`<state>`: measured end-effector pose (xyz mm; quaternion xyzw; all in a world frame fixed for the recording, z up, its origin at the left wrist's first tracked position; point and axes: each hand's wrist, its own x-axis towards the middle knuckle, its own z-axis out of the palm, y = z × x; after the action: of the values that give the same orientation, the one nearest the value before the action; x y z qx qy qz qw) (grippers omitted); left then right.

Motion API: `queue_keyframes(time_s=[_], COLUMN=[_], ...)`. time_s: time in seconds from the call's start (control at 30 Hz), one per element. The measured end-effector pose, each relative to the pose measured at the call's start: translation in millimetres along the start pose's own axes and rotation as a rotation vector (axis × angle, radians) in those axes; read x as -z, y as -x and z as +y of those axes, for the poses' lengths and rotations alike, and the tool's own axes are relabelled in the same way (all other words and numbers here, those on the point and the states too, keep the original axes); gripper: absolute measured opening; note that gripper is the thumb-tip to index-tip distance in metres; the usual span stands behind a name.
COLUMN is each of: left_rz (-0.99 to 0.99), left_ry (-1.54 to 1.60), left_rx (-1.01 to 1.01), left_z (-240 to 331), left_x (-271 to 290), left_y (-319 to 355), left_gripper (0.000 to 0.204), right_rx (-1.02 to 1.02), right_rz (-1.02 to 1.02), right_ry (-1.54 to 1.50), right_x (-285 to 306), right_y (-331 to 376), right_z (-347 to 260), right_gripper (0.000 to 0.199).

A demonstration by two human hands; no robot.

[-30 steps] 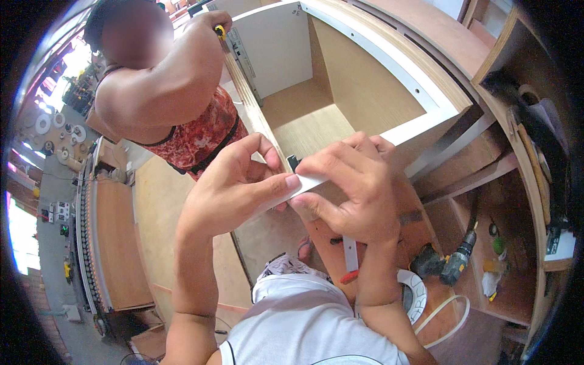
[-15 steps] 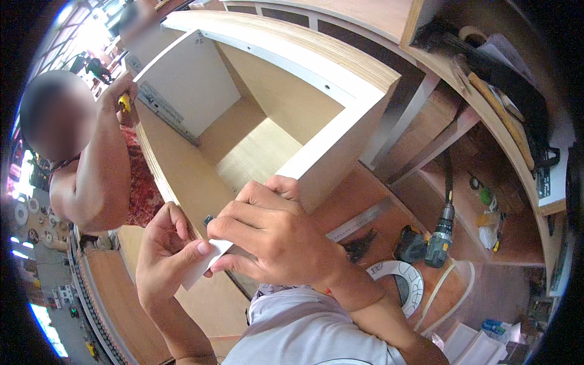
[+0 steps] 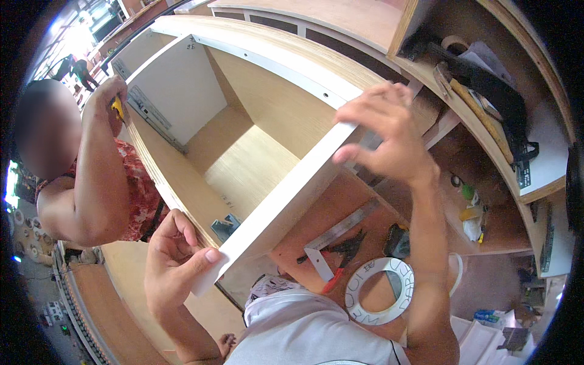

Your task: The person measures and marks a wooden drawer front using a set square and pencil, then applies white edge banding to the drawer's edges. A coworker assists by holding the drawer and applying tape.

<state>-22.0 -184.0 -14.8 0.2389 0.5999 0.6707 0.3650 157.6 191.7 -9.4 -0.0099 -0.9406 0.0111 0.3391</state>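
A large open wooden cabinet box (image 3: 255, 152) with white-edged panels lies in front of me. My left hand (image 3: 173, 267) pinches the near lower corner of its white front edge (image 3: 286, 194). My right hand (image 3: 386, 131) rests with spread fingers on the upper end of that same edge. A metal drawer slide (image 3: 152, 115) runs along the white inner wall. Another person (image 3: 91, 176) in a red patterned top stands at the left, holding a yellow tool (image 3: 117, 108) against the cabinet's far side panel.
On the wooden bench below lie a steel square (image 3: 337, 234), red-handled pliers (image 3: 340, 255), a white ring-shaped disc (image 3: 380, 292) and a dark power tool (image 3: 398, 240). Shelves at the right (image 3: 486, 97) hold tools and bottles.
My hands, close together a second ago, have spread apart along the cabinet's white edge; the right hand went up to its far end. My view swung toward the cabinet.
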Motion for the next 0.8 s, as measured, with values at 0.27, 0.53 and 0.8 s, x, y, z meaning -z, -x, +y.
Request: queue_keyframes(time_s=[0.27, 0.53, 0.8], left_rz=[-0.069, -0.166, -0.158], left_ry=[0.136, 0.242, 0.170], left_rx=[-0.083, -0.300, -0.104], left_z=[-13, -44, -236], left_x=[6, 26, 149], left_y=[3, 9, 47], left_gripper=[0.044, 0.089, 0.046], right_rx=[-0.070, -0.182, -0.320], right_rz=[0.037, 0.185, 0.264], right_ry=[-0.108, -0.192, -0.147], right_x=[-10, -41, -53], right_y=[8, 7, 6], right_z=[40, 27, 14], right_gripper=[0.066, 0.045, 0.026])
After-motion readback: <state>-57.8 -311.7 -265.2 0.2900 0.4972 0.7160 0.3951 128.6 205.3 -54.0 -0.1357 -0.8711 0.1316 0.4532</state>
